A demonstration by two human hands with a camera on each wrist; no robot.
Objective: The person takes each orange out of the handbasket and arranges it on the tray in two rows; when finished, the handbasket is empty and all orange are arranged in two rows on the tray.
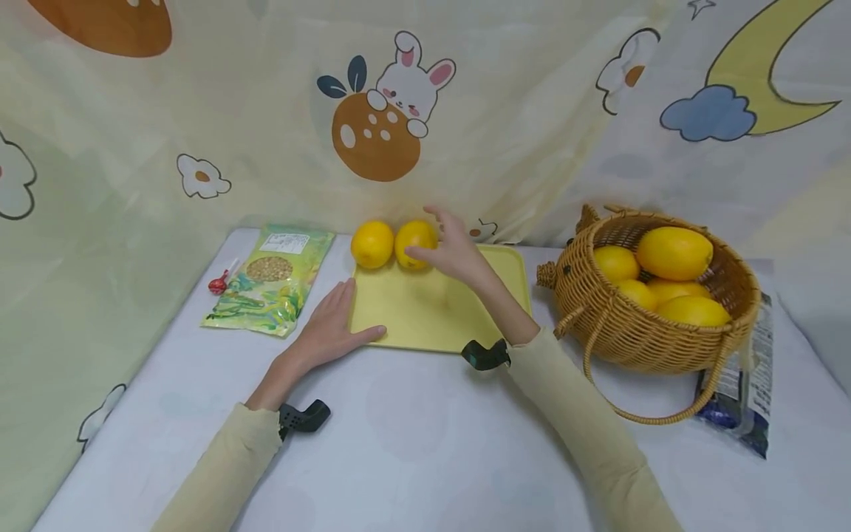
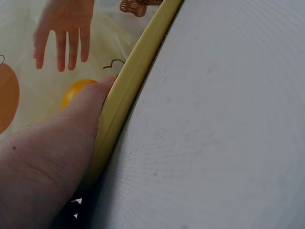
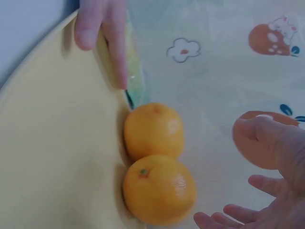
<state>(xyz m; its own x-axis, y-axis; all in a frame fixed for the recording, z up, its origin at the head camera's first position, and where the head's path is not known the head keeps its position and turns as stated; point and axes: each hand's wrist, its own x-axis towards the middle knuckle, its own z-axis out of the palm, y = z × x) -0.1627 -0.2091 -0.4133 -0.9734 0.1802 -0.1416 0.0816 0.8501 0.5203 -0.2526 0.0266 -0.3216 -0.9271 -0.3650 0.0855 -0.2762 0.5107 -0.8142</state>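
Note:
Two oranges (image 1: 372, 244) sit side by side at the far left corner of a yellow tray (image 1: 425, 314). The right-hand orange (image 3: 159, 190) shows a small green stem spot. My right hand (image 1: 457, 253) hovers beside that orange with fingers spread. In the right wrist view a gap separates this hand (image 3: 271, 176) from the fruit, and its palm holds nothing. At the tray's near left corner rests my left hand (image 1: 330, 325), fingers straight along the left side and thumb over the near edge. The left wrist view shows the thumb (image 2: 71, 121) against the tray's rim (image 2: 125, 90).
A wicker basket (image 1: 638, 347) with several yellow fruits (image 1: 674, 253) stands to the right, its handle drooping forward. Partly under it lies a dark packet (image 1: 758, 391). Left of the tray lie a green packet (image 1: 269, 284) and a red lollipop (image 1: 217, 286). A patterned cloth (image 1: 266, 118) hangs behind.

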